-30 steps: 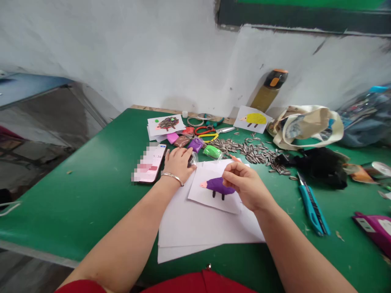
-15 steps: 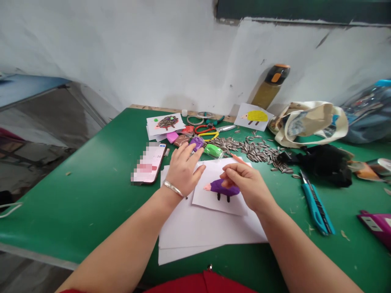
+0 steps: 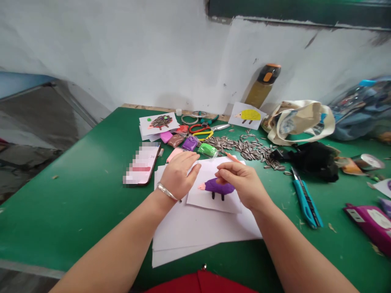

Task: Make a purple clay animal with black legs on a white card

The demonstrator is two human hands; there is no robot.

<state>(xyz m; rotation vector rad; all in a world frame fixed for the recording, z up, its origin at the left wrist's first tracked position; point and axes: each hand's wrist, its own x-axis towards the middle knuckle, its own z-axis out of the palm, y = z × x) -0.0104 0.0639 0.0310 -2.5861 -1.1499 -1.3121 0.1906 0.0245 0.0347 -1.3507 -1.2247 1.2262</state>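
Observation:
In the head view my left hand (image 3: 177, 176) is open, its fingers stretched out together over the left edge of a small white card (image 3: 200, 202). A purple clay hedgehog (image 3: 215, 186) with a pink face and two dark legs lies on that card. My right hand (image 3: 244, 183) hovers at the hedgehog's right end, thumb and fingertips pinched; whatever they hold, if anything, is too small to make out. Under the card are larger white sheets (image 3: 189, 230). Packets of green clay (image 3: 208, 150) and purple clay (image 3: 190, 143) sit just beyond my left fingers.
Sunflower seeds (image 3: 252, 148) are scattered behind the card. Scissors (image 3: 201, 131), a phone (image 3: 143, 162) and a finished seed-covered hedgehog card (image 3: 160, 122) lie around. A yellow hedgehog card (image 3: 248, 115) leans near a bottle (image 3: 261, 87). On the right are a teal utility knife (image 3: 307, 201) and a cloth bag (image 3: 299, 122).
The view has shifted slightly to the right. My left hand's fingers have drawn closer together and lower, uncovering a pink clay packet. My right hand keeps its pinch near the hedgehog.

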